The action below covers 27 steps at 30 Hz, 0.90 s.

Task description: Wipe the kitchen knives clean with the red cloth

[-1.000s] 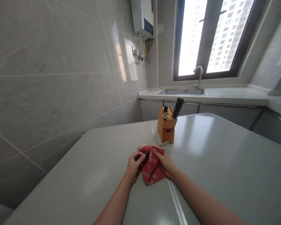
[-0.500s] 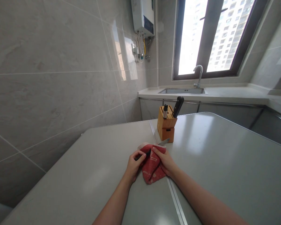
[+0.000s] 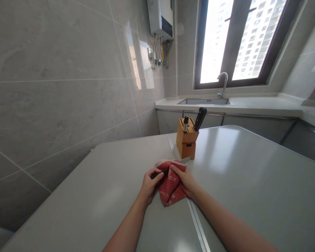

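My left hand is closed round the black handle of a knife. The tip of its blade sticks out past a red cloth and points to the far right, while the middle of the blade is hidden in the folds. My right hand grips the cloth around the blade, thumb on top. Just beyond the blade tip stands a wooden knife block. A large black-handled knife and a smaller black-and-silver handle rise from its slots.
The grey table has a metal seam running through it. Behind it are a counter with a sink and a faucet under a window. A water heater hangs by the tiled left wall.
The knife has slid slightly through the cloth, its tip now a little farther right and more of the black handle showing. Both hands have stayed nearly in place.
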Available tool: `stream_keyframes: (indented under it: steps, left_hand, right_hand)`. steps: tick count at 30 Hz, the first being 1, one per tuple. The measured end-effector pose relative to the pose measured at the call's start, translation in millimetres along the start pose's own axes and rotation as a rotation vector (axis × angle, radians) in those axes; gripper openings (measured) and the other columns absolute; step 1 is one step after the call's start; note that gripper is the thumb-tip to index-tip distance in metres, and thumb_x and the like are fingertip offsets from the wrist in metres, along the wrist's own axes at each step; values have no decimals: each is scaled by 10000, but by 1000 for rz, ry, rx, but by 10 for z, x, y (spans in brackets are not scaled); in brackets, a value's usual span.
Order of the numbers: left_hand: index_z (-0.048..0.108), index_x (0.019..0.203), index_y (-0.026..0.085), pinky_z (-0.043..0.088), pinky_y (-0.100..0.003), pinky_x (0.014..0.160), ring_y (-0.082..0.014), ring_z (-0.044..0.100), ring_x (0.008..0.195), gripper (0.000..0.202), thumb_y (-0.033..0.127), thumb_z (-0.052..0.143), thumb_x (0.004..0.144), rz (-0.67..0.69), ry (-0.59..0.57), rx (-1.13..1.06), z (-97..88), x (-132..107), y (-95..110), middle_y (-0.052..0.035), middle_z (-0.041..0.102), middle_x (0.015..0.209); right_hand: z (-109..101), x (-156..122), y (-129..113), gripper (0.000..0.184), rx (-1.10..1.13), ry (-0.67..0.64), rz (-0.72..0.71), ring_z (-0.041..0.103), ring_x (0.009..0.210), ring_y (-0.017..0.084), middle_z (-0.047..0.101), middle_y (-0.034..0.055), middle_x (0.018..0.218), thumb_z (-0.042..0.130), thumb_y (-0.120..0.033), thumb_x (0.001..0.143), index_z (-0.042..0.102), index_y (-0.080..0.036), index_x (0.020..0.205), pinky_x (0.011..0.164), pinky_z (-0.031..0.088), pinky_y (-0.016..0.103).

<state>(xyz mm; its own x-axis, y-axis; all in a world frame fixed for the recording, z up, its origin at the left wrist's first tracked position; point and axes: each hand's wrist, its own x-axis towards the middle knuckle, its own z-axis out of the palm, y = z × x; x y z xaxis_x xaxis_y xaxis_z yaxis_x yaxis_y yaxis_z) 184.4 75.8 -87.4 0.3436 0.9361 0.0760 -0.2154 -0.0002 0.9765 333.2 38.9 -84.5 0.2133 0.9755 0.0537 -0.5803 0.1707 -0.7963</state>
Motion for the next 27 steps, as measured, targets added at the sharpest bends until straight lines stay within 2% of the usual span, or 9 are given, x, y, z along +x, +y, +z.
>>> stream_keyframes:
  steps: [6, 13, 27]
  left_hand:
    - [633, 722, 147, 378, -203, 557, -105, 512, 576, 269, 360, 763, 624, -29, 23, -36, 5, -2, 5, 3, 603, 648]
    - [628, 731, 148, 304, -174, 488, -59, 425, 498, 257, 353, 755, 639, -13, 61, -39, -17, 27, -53, 41, 533, 576]
    - [622, 717, 152, 305, -172, 480, -56, 423, 490, 262, 373, 745, 646, 1, 65, -59, -17, 28, -51, 41, 526, 580]
  right_hand:
    - [-3, -2, -3, 263, -9, -2, 15, 637, 779, 185, 705, 22, 859, 723, -337, 672, 654, -208, 890, 796, 489, 334]
    - [0, -5, -10, 267, 9, -13, 19, 636, 794, 183, 701, 42, 889, 720, -316, 683, 635, -197, 906, 798, 492, 336]
    - [20, -13, -26, 258, 36, -13, 25, 636, 753, 179, 697, 13, 826, 734, -321, 656, 621, -207, 858, 776, 486, 333]
